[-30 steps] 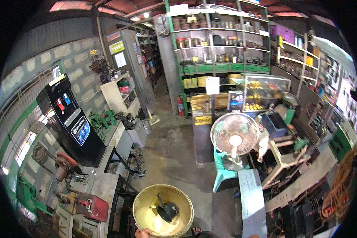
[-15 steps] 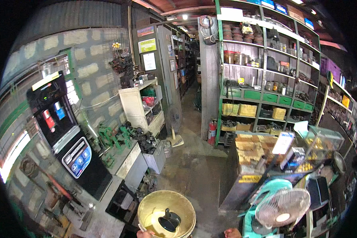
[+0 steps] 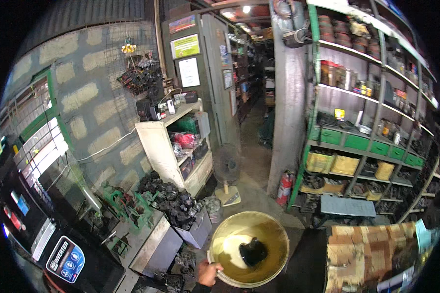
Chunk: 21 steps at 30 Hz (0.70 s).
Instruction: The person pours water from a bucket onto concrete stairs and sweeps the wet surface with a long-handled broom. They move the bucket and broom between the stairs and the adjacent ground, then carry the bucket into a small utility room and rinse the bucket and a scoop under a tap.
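Observation:
A round yellowish bucket (image 3: 227, 228) is carried low in front of me, its open top facing up. My left hand (image 3: 209, 273) is closed on its left rim, with the thumb lying over the edge. Inside, on the pale bottom, lies a shiny black object (image 3: 253, 252); its exact kind is hard to make out. My right hand is out of the picture.
Ahead stand a fan (image 3: 227, 166) on a pale base and a cream shelf (image 3: 154, 146). A grey bin of black parts (image 3: 195, 232) is left of the bucket. Right are a fire extinguisher (image 3: 284, 188), a blue-grey bench (image 3: 348, 206) and a cardboard-covered counter (image 3: 349, 254). A narrow aisle (image 3: 253, 132) runs back.
The view has moved forward and turned, bringing the cream shelf and fan closer. The bucket sits further right and higher in the picture. My right hand and the teal fan have left the view.

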Tool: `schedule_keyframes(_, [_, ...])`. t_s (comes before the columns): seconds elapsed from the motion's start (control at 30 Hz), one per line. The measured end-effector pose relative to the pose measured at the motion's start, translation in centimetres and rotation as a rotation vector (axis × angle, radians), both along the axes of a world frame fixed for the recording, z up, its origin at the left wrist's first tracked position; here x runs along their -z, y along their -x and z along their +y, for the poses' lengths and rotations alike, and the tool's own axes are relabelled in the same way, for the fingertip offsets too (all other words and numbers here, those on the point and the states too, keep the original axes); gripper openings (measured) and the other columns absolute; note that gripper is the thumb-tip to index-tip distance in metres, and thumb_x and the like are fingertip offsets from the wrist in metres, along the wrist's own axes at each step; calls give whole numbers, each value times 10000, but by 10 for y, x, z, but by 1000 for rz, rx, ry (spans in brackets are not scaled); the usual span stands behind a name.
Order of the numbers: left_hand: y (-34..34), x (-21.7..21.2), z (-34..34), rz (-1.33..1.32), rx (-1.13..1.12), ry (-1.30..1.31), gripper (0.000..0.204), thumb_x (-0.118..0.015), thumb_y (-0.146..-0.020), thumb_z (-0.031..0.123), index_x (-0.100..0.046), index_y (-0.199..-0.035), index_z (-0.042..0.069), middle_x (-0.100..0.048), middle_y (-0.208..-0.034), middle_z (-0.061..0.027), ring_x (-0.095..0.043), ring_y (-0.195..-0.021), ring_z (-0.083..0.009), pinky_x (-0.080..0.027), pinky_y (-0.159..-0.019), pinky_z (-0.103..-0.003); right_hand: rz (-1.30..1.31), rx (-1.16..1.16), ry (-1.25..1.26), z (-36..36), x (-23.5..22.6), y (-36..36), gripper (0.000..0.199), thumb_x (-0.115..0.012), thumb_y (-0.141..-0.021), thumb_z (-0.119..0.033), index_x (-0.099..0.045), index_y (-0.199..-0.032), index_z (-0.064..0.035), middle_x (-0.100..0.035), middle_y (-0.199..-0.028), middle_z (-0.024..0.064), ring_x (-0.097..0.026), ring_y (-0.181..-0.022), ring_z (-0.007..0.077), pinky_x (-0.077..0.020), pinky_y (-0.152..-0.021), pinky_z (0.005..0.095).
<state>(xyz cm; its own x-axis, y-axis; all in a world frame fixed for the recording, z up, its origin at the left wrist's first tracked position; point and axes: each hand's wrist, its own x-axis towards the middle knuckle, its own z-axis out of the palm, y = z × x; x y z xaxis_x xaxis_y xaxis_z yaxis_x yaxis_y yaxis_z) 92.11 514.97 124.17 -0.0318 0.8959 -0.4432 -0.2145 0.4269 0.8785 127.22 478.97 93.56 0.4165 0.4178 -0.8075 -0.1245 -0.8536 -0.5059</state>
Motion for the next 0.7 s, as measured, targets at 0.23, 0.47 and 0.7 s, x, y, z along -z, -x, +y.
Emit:
schedule_keyframes(0.23, [-74, -18, 207, -29, 59, 55, 299, -698, -611, 33, -651, -901, -23, -628, -735, -45, -577, -593, -170, -451, -532, -315, -59, -7, -435, 331, -23, -169, 410, -414, -1030, -378, -589, -1140, -24, -601, -1022, 168, -566, -887, 320, -490, -672, 509])
schedule_keyframes(0.47, [-139, 23, 437, -40, 183, -223, 195, -677, -676, 96, -693, -845, 0, -683, -797, -66, -645, -739, -199, -512, -694, -338, -68, -22, -536, 580, -14, -257, 417, -413, -1032, -377, -587, -1128, -10, -592, -982, 169, -564, -845, 324, -498, -638, 501])
schedule_keyframes(0.7, [-241, 41, 665, -155, 311, -78, 123, -645, -775, 96, -722, -859, 50, -717, -894, -52, -665, -789, -174, -541, -717, -338, -36, -79, -105, 713, -37, -273, 392, -430, -1027, -363, -594, -1112, -17, -585, -942, 160, -562, -814, 315, -500, -638, 497])
